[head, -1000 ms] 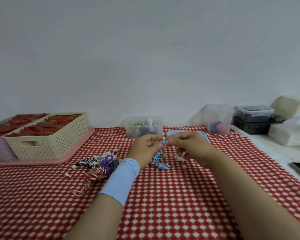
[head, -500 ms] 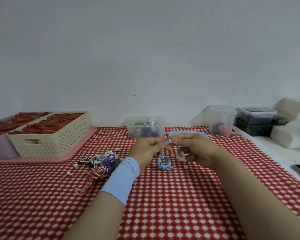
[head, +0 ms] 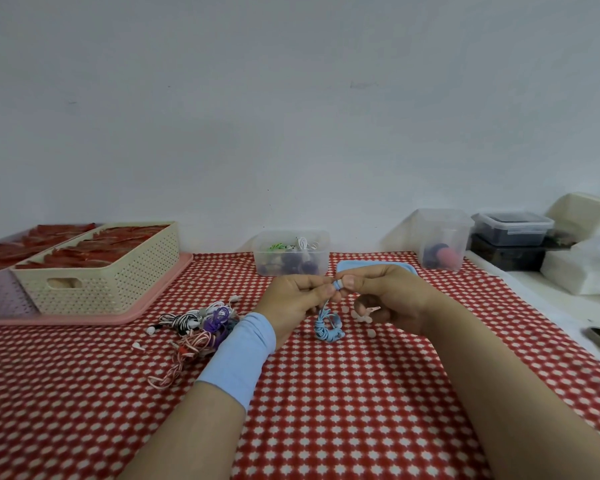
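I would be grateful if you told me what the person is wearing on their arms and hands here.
The left hand is bare, with no glove or ring showing. A wide, plain light-blue wristband wraps the left wrist, and the forearm behind it is uncovered. The right hand and its arm are bare as far as the frame reaches, with no sleeve, band, watch or ring visible.
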{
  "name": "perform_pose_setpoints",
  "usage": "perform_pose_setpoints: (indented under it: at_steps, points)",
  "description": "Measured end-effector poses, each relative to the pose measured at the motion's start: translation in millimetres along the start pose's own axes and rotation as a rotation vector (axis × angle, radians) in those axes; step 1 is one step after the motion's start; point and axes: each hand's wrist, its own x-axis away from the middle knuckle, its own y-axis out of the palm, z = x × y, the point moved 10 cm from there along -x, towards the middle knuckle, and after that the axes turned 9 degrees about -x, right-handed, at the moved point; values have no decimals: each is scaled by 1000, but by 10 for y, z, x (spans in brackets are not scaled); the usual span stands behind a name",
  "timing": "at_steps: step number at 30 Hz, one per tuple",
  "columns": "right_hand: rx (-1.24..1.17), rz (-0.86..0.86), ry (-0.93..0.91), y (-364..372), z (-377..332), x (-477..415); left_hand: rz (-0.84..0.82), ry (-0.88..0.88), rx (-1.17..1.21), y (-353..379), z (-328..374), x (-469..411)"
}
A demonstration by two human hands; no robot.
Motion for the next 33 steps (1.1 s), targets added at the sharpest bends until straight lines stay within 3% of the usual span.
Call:
perform_pose_setpoints:
  at_steps: [6,11,19,33]
  points:
    - [69,84,24,-80,3,12,19,24,-104,-22,46,7]
    - [-8,136,-24,-108,-17,-1,99,19,-90,-69,69,-14]
    - [229,160,-166,-56,-192,89,166,23,-237,-172,47,-29]
    - [385,258,-311,-12,-297,93,229,82,-278,-193,121,-4]
